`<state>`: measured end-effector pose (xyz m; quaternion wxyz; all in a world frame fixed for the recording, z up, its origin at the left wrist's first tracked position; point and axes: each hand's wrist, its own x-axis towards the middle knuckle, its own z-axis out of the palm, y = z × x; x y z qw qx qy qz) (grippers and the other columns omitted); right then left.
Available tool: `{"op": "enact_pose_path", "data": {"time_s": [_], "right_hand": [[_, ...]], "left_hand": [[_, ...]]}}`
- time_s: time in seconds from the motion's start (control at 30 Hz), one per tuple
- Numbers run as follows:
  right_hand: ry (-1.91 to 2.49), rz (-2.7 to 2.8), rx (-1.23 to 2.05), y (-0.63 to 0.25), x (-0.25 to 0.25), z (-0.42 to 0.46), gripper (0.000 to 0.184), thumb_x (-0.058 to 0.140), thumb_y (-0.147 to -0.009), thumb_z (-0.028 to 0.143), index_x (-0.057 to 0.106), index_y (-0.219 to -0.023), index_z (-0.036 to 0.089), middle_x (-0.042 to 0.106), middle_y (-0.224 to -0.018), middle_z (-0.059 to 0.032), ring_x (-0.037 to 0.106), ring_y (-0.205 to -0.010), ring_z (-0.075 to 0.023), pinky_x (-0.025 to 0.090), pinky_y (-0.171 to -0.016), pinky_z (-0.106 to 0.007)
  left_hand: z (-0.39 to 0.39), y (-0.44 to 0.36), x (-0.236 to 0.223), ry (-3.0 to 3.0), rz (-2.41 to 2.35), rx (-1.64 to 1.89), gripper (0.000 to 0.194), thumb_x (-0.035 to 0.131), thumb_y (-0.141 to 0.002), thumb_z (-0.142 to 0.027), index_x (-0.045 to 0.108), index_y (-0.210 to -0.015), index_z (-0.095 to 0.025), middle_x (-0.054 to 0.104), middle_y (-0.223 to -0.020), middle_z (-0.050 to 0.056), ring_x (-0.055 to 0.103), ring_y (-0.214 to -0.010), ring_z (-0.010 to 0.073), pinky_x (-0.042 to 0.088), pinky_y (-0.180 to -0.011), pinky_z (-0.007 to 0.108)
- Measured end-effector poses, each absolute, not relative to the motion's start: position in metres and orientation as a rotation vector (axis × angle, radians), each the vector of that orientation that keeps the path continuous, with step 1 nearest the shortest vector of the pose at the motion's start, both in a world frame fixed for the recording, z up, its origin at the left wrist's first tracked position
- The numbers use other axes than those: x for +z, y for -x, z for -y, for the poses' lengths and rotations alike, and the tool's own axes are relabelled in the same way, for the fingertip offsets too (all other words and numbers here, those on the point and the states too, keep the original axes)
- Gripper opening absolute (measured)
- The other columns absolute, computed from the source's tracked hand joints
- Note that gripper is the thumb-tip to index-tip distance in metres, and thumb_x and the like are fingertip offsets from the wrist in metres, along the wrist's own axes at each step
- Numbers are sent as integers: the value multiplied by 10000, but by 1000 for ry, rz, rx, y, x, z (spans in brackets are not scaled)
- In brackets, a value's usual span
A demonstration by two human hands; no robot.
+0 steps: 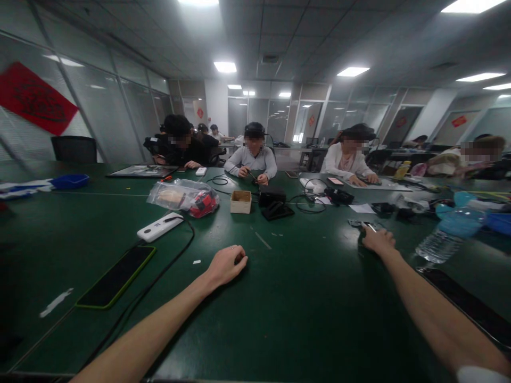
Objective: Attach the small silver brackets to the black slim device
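Observation:
My left hand [228,264] rests on the green table [295,314] with its fingers curled in. A dark gap shows by the thumb, and whatever is inside, if anything, is hidden. Farther out to the right, my right hand [380,240] has its fingers bent down onto a small dark item with a shiny strip [369,227]; its kind is too small and blurred to tell. A small white scrap [197,261] lies just left of my left hand. The open cardboard box [240,202] stands beyond it.
Left are a green-edged phone [115,276], a white power bank [159,227] with a black cable, and a plastic bag [183,198]. Black devices [275,205] stand mid-table. A water bottle [449,234] and dark phone [467,303] flank my right arm. Several people sit opposite.

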<state>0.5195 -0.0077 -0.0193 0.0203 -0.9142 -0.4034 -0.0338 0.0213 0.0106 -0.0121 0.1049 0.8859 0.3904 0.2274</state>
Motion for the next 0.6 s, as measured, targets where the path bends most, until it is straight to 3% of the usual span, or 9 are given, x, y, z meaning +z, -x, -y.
{"op": "enact_pose_path", "data": {"time_s": [0.13, 0.23, 0.33, 0.6], "right_hand": [[2854, 1191, -45, -540, -19, 12, 375, 463, -841, 253, 528, -1199, 163, 428, -1184, -250, 448, -1106, -359, 357, -805, -411], [2829, 1203, -118, -549, -17, 7, 456, 424, -864, 254, 410, -1309, 156, 335, -1264, -271, 377, -1166, -373, 327, -823, -431], [2771, 1350, -118, -555, -16, -4, 511, 404, -869, 212, 331, -1374, 232, 277, -1348, -226, 348, -1195, -355, 315, -839, -429], [2748, 1559, -56, -564, -22, -26, 479, 490, -823, 145, 485, -1287, 266, 369, -1321, -181, 358, -1175, -353, 359, -821, -422]], "left_hand": [[-12, -22, -15, -2643, -1148, 632, 134, 480, -840, -265, 565, -776, -184, 589, -713, 9, 542, -636, 151, 383, -576, 248], [-13, -22, -17, -2656, -1147, 616, 130, 483, -836, -265, 572, -780, -187, 587, -711, 7, 541, -641, 150, 385, -577, 245], [-13, -21, -19, -2656, -1146, 609, 122, 487, -836, -264, 572, -793, -188, 589, -719, 5, 546, -646, 150, 388, -581, 243], [-11, -20, -19, -2665, -1118, 595, 89, 510, -831, -244, 575, -802, -190, 587, -727, 1, 555, -658, 148, 394, -589, 239]]}}
